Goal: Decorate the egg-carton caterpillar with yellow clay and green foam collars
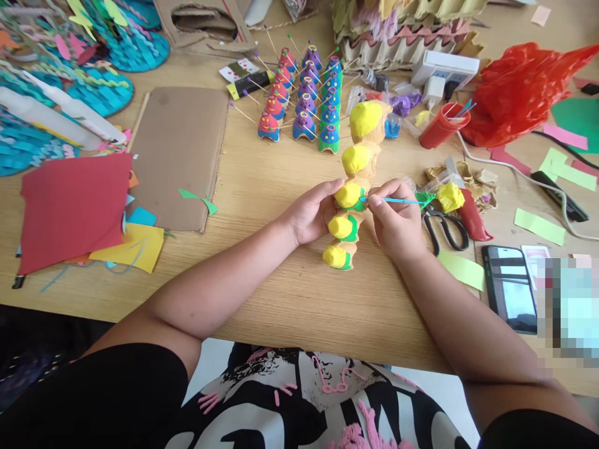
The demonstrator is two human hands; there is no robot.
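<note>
An egg-carton strip (373, 163) runs upright across the middle of the table. Yellow clay covers the cup tops, and green clay covers the sides of the lower three cups. My left hand (314, 212) grips the strip at its left side around the middle cup, the fingertips partly hidden behind it. Pinched in my right hand (397, 218) is a thin blue stick (405, 201), its tip touching the green clay on the middle cup. Just right of that hand lie a lump of yellow clay (450, 197), green clay (425, 198) and dark-handled scissors (444, 231).
Finished-looking caterpillars (305, 103) with pin antennae stand behind. To the left are cardboard (180, 149) and red paper (77, 212). A red cup (442, 125), red plastic bag (515, 93), white cable (505, 163) and phone (510, 290) occupy the right side.
</note>
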